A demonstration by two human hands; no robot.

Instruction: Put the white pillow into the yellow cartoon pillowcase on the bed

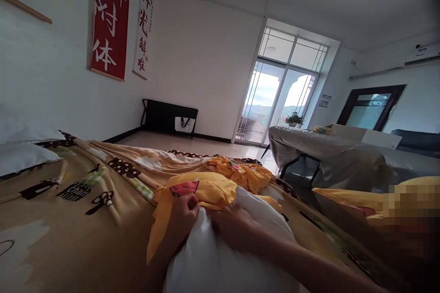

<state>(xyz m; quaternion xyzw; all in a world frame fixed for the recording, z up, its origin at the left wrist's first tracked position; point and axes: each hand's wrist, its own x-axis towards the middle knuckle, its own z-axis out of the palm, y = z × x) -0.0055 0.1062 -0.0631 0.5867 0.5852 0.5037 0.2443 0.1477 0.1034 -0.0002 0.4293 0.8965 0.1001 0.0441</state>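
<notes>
A white pillow (227,265) lies in front of me on the bed, its far end inside the mouth of a yellow pillowcase (213,187) with a red fruit print. My left hand (185,219) is closed in a pinch on the pillowcase's edge, at the left side of the pillow. Just right of it, my right hand (230,224) is closed where the pillow meets the case; its fingertips are partly hidden in the fabric. Beyond the case lies a second, crumpled yellow cloth (254,176).
The bed carries a brown patterned blanket (127,201). White pillows (27,155) lie at the left by the wall. A plastic-covered table (309,142) with a potted plant (294,119) stands at the back right. Another yellow cloth (350,197) and a pixelated patch are at the right edge.
</notes>
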